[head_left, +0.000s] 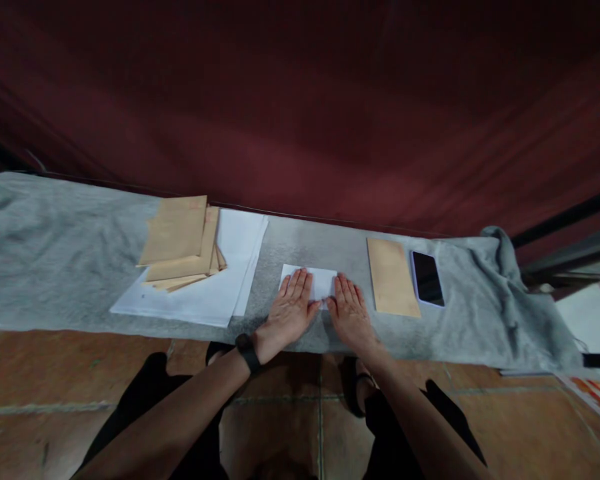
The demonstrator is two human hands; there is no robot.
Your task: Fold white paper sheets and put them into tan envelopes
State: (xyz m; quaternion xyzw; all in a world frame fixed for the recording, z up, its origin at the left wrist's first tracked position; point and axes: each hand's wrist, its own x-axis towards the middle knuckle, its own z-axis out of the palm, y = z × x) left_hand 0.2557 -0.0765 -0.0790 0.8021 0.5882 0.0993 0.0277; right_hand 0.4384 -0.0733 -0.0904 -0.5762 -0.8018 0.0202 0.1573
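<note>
A small folded white paper (323, 283) lies flat on the grey cloth in front of me. My left hand (293, 303) rests flat on its left part, fingers stretched out and pointing away from me. On its right edge lies my right hand (349, 307), also flat with fingers extended. Both thumbs point inward over the near edge of the paper, which the hands partly hide. To the right of my right hand is a single brown envelope (393, 277).
Several brown envelopes (180, 233) are piled on large white sheets (215, 293) at the left. A phone (427, 279) lies right of the single envelope. Grey cloth (60, 253) covers the narrow bench, and a dark red curtain (300, 133) hangs behind. Papers (590, 313) sit at far right.
</note>
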